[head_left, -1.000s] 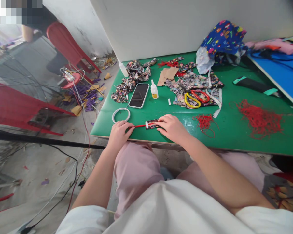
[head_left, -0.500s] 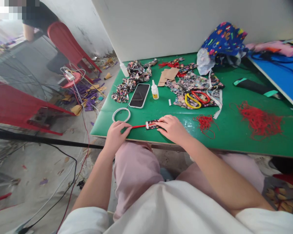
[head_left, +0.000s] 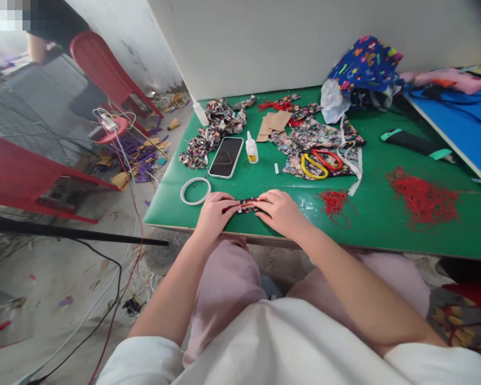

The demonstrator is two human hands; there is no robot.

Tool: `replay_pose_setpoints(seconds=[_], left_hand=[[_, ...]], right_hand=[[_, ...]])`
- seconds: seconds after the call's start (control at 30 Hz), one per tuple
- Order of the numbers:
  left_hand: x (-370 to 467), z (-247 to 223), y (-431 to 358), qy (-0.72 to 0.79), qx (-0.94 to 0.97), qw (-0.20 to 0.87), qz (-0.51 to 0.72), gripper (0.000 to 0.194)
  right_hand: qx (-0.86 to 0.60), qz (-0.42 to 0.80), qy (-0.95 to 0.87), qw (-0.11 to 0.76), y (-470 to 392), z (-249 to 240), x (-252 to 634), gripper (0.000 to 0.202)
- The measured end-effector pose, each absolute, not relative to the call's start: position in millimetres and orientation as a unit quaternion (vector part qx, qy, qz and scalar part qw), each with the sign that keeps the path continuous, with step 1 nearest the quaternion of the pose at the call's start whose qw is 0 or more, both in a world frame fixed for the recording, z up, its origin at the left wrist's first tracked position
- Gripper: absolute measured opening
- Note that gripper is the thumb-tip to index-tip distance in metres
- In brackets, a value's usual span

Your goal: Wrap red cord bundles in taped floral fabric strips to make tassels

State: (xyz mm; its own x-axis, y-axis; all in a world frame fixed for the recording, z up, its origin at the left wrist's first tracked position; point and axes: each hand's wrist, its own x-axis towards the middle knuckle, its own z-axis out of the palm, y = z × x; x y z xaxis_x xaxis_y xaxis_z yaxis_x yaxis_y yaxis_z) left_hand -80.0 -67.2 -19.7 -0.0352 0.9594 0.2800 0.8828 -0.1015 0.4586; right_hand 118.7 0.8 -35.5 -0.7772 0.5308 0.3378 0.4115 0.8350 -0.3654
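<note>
A small dark floral fabric piece [head_left: 248, 205] lies flat near the table's front edge, with a red cord along its middle and a white strip at its left end. My left hand [head_left: 215, 215] pinches the left end of the fabric and cord between thumb and fingers. On the other end, the fingers of my right hand [head_left: 279, 213] press and grip the fabric. A roll of white tape [head_left: 195, 191] sits just behind my left hand. Behind the work stand a white phone [head_left: 226, 156] and a small glue bottle [head_left: 251, 148].
Scissors [head_left: 321, 163] lie on floral cloth [head_left: 300, 140] near brown card pieces [head_left: 273, 123]. Red cord bundles [head_left: 423, 198] are on the green table [head_left: 369, 214] at the right. A person sits on a red chair [head_left: 100, 64] at the back left.
My left hand has moved right along the red cord, up to the fabric's left end. My right hand stays on the fabric. The view has shifted slightly.
</note>
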Motion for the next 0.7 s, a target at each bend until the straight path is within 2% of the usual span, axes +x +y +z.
replay_pose_setpoints(seconds=[0.7], left_hand=[[-82.7, -12.7, -73.7, 0.667, 0.723, 0.035, 0.175, 0.026]], right_hand=[[-0.271, 0.134, -0.927, 0.223, 1.9, -36.1, 118.9, 0.028]])
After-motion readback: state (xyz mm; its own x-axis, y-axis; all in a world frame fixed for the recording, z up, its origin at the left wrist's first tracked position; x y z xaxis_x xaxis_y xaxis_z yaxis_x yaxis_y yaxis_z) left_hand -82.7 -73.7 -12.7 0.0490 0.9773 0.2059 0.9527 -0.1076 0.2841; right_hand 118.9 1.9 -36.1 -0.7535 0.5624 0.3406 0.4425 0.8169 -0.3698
